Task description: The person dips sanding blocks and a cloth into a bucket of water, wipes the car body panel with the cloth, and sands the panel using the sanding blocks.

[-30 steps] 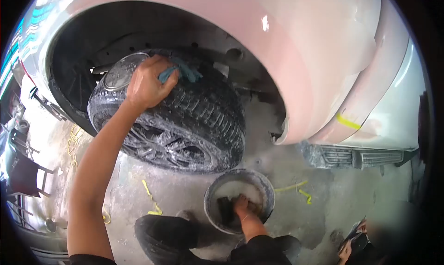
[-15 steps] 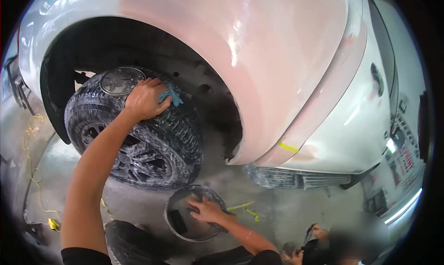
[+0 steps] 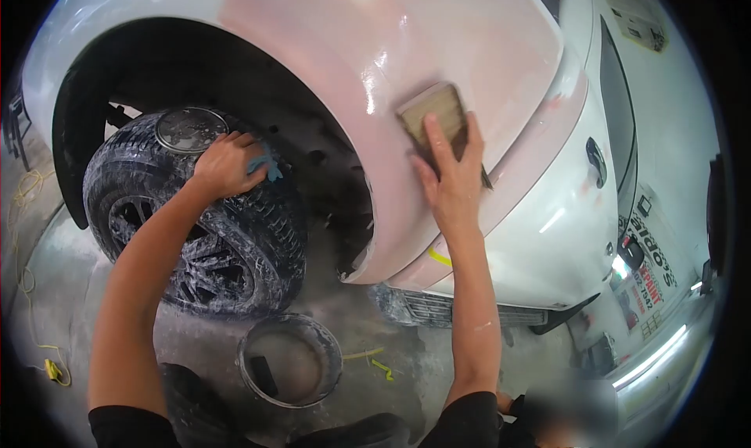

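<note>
My right hand (image 3: 455,174) presses a tan-brown rectangular sponge (image 3: 447,113) against the pink-tinted, wet-looking car fender (image 3: 328,49), fingers laid over its face. On top of the dusty tyre (image 3: 117,163) rests my left hand (image 3: 227,166), fingers curled, with a crumpled blue cloth (image 3: 266,164) showing beneath them. Just beyond that hand a round, dirty lid or pan (image 3: 188,129) lies on the tread. Below the wheel stands a round bucket (image 3: 339,354) of cloudy water, with a dark block (image 3: 264,374) inside it.
The white car door (image 3: 547,221) and a side step (image 3: 438,311) are to the right. Yellow tape scraps (image 3: 382,370) lie on the floor by the bucket. A yellow cord (image 3: 27,280) runs along the left. Another person (image 3: 567,409) is low at right.
My right hand has left the bucket and is up on the fender with the sponge. My left hand stays on the tyre. The whole view has shifted somewhat.
</note>
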Demonstrator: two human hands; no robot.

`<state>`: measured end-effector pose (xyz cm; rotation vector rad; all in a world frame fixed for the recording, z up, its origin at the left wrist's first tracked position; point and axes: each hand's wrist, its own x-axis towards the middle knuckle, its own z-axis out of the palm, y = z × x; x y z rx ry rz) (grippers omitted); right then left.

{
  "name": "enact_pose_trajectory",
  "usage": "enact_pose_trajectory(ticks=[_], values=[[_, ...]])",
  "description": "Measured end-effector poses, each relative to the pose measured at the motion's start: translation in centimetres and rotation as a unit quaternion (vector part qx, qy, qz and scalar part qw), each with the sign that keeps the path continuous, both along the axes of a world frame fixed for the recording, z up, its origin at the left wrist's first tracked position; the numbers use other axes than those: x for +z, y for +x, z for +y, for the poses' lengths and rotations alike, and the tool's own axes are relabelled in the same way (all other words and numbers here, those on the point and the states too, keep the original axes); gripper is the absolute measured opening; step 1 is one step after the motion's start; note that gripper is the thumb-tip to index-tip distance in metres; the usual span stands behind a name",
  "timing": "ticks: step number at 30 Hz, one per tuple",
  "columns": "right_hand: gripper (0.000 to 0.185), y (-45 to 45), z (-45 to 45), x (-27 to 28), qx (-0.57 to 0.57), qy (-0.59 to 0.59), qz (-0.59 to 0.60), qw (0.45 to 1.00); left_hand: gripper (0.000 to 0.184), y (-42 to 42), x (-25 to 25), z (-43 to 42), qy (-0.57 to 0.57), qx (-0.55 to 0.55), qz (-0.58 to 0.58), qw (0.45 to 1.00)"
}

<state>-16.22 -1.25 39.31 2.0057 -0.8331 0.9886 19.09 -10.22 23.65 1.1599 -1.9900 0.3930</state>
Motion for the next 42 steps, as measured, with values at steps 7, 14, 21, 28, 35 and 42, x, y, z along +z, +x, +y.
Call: enact_pose_trajectory(ticks=[7,14,21,28,35,42], values=[[0.074,-3.9,-0.8,-5.4,-0.111,-0.037,0.045,0.992,0.034,0.1,-0.2,-0.4,0.001,0.013,0.005,1.0],[0.06,7.0,-2.3,6.7,-0.014,-0.11,0.017,0.994,0.035,-0.4,-0.1,-0.2,0.013,0.023,0.006,1.0],[0.057,-3.3,-2.2,-4.2,-0.063,-0.093,0.049,0.992,0.034,-0.2,0.0,-0.8,-0.031,0.03,-0.001,0.999],[0.062,9.7,-2.6,6.5,-0.035,-0.133,0.072,0.988,0.034,-0.3,-0.2,-0.5,-0.012,0.029,-0.03,0.999],[0.072,-3.6,-0.7,-6.1,-0.104,-0.058,0.059,0.991,0.036,0.0,0.1,-0.4,-0.006,0.013,-0.012,1.0],[0.051,12.8,-2.9,7.3,-0.02,-0.163,0.073,0.984,0.037,0.0,0.0,0.4,0.014,0.034,-0.019,0.999]])
